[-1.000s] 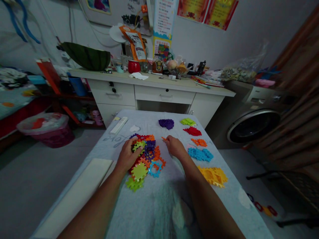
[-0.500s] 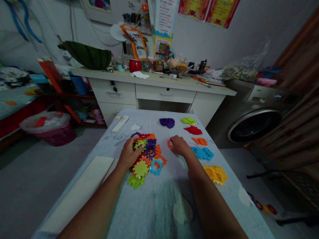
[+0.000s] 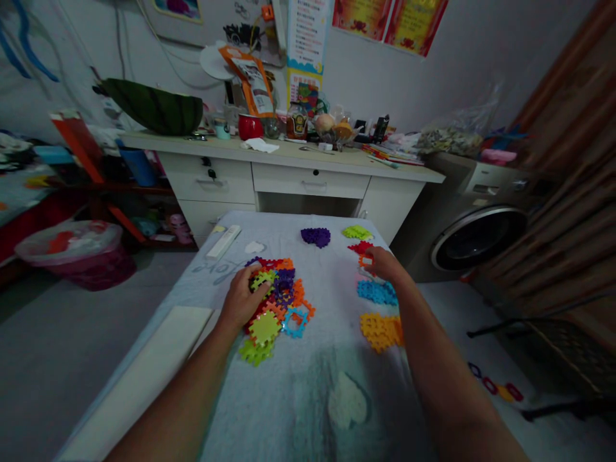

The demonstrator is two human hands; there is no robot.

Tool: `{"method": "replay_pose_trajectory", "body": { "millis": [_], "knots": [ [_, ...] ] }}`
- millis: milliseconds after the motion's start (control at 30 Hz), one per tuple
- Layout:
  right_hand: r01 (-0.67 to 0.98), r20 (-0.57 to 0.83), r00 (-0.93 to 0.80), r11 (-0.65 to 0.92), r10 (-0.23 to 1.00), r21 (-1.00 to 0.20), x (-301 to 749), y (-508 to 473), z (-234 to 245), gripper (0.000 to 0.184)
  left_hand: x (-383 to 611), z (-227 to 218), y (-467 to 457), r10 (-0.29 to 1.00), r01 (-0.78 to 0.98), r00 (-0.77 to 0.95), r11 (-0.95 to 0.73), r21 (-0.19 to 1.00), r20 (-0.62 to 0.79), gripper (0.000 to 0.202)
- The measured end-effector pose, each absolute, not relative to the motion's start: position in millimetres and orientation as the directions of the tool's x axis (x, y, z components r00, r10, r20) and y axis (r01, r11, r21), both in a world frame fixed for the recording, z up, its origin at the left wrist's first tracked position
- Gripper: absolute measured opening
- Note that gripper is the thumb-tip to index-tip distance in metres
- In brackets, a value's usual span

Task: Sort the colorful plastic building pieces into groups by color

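My left hand (image 3: 241, 296) lies over the near-left side of a mixed pile of toothed plastic building pieces (image 3: 283, 289). Its thumb and fingers curl around a lime-green toothed piece (image 3: 262, 280). Purple, red, orange and blue pieces lie beside it, with a blue ring-like piece (image 3: 294, 323) and a flat green piece (image 3: 264, 328) at the near edge. My right hand (image 3: 384, 262) pinches an orange open-centred piece (image 3: 366, 260) at the right, just nearer than the red pile (image 3: 360, 248). My right hand and wrist hide the orange pile's place.
Sorted piles lie on the cloth-covered table (image 3: 308, 398): purple (image 3: 316, 237), lime green (image 3: 357, 231), blue (image 3: 376, 292) and yellow (image 3: 380, 331). A long white box-like strip (image 3: 139, 378) lies along the left edge. Beyond stand a cluttered desk (image 3: 279, 153) and a washing machine (image 3: 476, 224).
My right hand has carried the orange piece from beside the mixed pile rightward to the sorted piles. My left hand stays on the pile. The view has shifted slightly.
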State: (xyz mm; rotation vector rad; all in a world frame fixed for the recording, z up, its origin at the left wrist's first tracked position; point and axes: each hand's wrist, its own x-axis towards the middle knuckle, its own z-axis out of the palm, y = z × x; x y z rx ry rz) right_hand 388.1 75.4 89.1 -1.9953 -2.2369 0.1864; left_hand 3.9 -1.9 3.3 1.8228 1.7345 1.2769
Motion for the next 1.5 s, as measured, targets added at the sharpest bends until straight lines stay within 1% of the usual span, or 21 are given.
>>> {"method": "replay_pose_trajectory", "body": {
  "millis": [100, 167, 233, 333, 433, 533, 600, 700, 767, 867, 933, 1033, 1200, 1267, 1333, 1433, 1467, 1500],
  "knots": [
    [0.986, 0.005, -0.060, 0.060, 0.998, -0.156, 405, 77, 84, 0.044, 5, 4, -2, 0.920, 0.639, -0.127, -0.209, 0.741, 0.370, 0.044],
    [0.984, 0.007, -0.057, 0.058, 0.998, -0.170, 410, 75, 81, 0.041, 5, 4, -2, 0.921, 0.639, -0.131, -0.204, 0.741, 0.366, 0.045],
    [0.980, 0.045, -0.062, 0.070, 0.997, -0.189, 411, 71, 80, 0.040, 5, 4, -3, 0.921, 0.633, -0.135, -0.204, 0.747, 0.366, 0.046],
    [0.971, 0.149, -0.095, 0.125, 0.984, -0.204, 410, 61, 87, 0.036, 4, 3, -3, 0.920, 0.628, -0.137, -0.205, 0.750, 0.366, 0.046],
    [0.945, 0.236, -0.132, 0.194, 0.963, -0.262, 400, 47, 96, 0.032, 3, 1, -2, 0.920, 0.639, -0.139, -0.200, 0.743, 0.367, 0.045],
    [0.894, 0.272, -0.177, 0.270, 0.946, -0.358, 375, 27, 99, 0.033, 4, 1, -1, 0.918, 0.643, -0.135, -0.206, 0.737, 0.374, 0.043],
    [0.843, 0.261, -0.260, 0.350, 0.930, -0.409, 350, 10, 97, 0.032, 5, 2, -2, 0.916, 0.645, -0.132, -0.211, 0.735, 0.379, 0.042],
    [0.747, 0.238, -0.432, 0.493, 0.870, -0.445, 308, -17, 89, 0.032, 6, 4, -3, 0.917, 0.646, -0.144, -0.198, 0.737, 0.372, 0.041],
    [0.693, 0.216, -0.530, 0.565, 0.820, -0.448, 284, -32, 83, 0.034, 7, 5, -4, 0.917, 0.645, -0.161, -0.183, 0.742, 0.366, 0.043],
    [0.654, 0.192, -0.619, 0.635, 0.762, -0.411, 259, -47, 76, 0.033, 7, 5, -5, 0.909, 0.642, -0.188, -0.172, 0.747, 0.371, 0.044],
    [0.644, 0.182, -0.648, 0.659, 0.740, -0.387, 252, -51, 72, 0.032, 6, 4, -6, 0.902, 0.642, -0.198, -0.177, 0.746, 0.384, 0.041],
    [0.639, 0.157, -0.660, 0.659, 0.734, -0.396, 249, -54, 67, 0.033, 6, 3, -5, 0.895, 0.639, -0.200, -0.190, 0.746, 0.399, 0.037],
    [0.674, 0.130, -0.614, 0.603, 0.778, -0.428, 251, -52, 60, 0.017, 7, 3, -4, 0.893, 0.634, -0.192, -0.204, 0.746, 0.408, 0.032],
    [0.681, 0.129, -0.604, 0.593, 0.787, -0.429, 251, -51, 59, 0.014, 7, 3, -4, 0.894, 0.632, -0.187, -0.207, 0.747, 0.406, 0.031],
    [0.675, 0.138, -0.616, 0.610, 0.776, -0.416, 249, -51, 58, 0.018, 7, 4, -4, 0.895, 0.629, -0.181, -0.213, 0.747, 0.407, 0.031],
    [0.684, 0.132, -0.635, 0.633, 0.761, -0.364, 245, -55, 57, 0.045, 7, 4, -4, 0.894, 0.636, -0.177, -0.216, 0.741, 0.412, 0.031],
    [0.695, 0.120, -0.634, 0.631, 0.764, -0.345, 243, -56, 58, 0.052, 7, 4, -4, 0.893, 0.641, -0.178, -0.214, 0.737, 0.414, 0.031],
    [0.706, 0.107, -0.631, 0.626, 0.768, -0.330, 242, -57, 59, 0.054, 7, 4, -4, 0.892, 0.645, -0.178, -0.212, 0.734, 0.414, 0.030]
  ]
}}
